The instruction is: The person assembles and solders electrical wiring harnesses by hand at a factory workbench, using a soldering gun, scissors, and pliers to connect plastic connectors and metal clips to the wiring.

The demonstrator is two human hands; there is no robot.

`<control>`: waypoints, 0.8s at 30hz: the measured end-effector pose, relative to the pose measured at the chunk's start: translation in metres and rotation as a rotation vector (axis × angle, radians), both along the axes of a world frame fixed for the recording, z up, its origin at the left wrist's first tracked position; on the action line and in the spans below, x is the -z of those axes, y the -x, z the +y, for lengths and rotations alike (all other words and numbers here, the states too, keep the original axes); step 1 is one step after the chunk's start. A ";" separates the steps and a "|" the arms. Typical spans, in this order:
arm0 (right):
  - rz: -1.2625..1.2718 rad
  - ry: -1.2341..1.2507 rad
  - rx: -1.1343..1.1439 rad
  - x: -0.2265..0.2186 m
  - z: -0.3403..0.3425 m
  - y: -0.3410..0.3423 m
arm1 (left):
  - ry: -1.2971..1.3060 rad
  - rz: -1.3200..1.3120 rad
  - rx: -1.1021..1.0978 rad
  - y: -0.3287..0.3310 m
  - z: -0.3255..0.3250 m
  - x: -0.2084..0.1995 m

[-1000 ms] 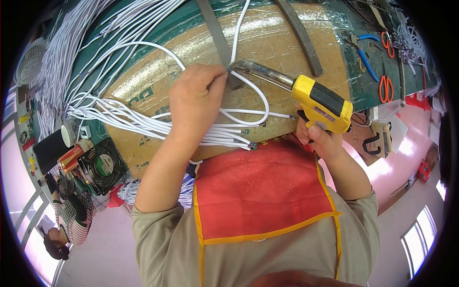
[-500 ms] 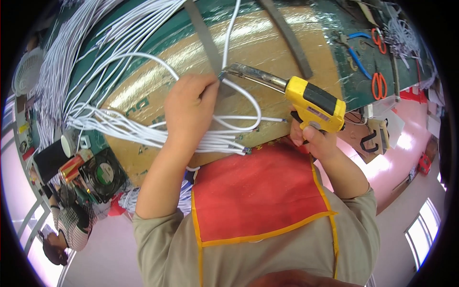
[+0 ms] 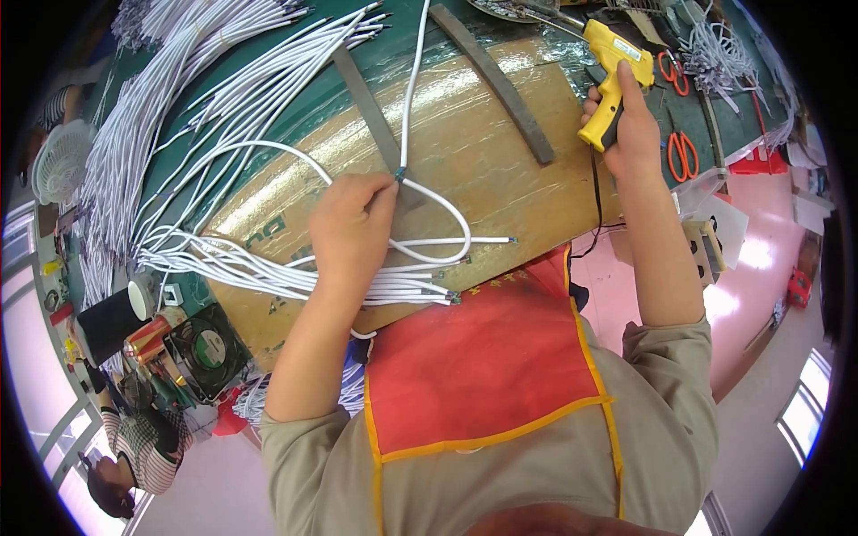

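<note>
left hand (image 3: 350,225) pinches the white wire (image 3: 444,217) loop on the cardboard board (image 3: 483,116) | right hand (image 3: 626,125) grips the yellow glue gun (image 3: 611,67), up off the board by the orange scissors (image 3: 684,154)

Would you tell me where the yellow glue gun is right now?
In the head view, the yellow glue gun is at upper right, gripped by the right hand above the cardboard sheet, left of the orange scissors.

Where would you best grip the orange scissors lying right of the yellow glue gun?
By the looped handles of the orange scissors, coming from above on the near side: they lie flat on the green mat, handles toward the person, blades pointing away.
</note>
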State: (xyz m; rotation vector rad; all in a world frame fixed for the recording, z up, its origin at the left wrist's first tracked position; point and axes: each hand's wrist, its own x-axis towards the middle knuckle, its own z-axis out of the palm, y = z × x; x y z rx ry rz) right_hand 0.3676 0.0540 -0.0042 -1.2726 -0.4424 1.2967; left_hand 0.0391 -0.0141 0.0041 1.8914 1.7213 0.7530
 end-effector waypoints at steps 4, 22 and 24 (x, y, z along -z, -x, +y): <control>-0.092 0.068 -0.034 0.003 0.002 0.000 | 0.002 -0.017 0.006 0.000 0.003 0.000; -0.885 -0.291 -0.541 -0.041 -0.077 0.068 | 0.132 -0.176 -0.050 0.005 0.001 -0.015; -0.805 -0.342 -0.653 -0.045 -0.071 0.092 | 0.178 -0.229 -0.089 0.005 0.000 -0.027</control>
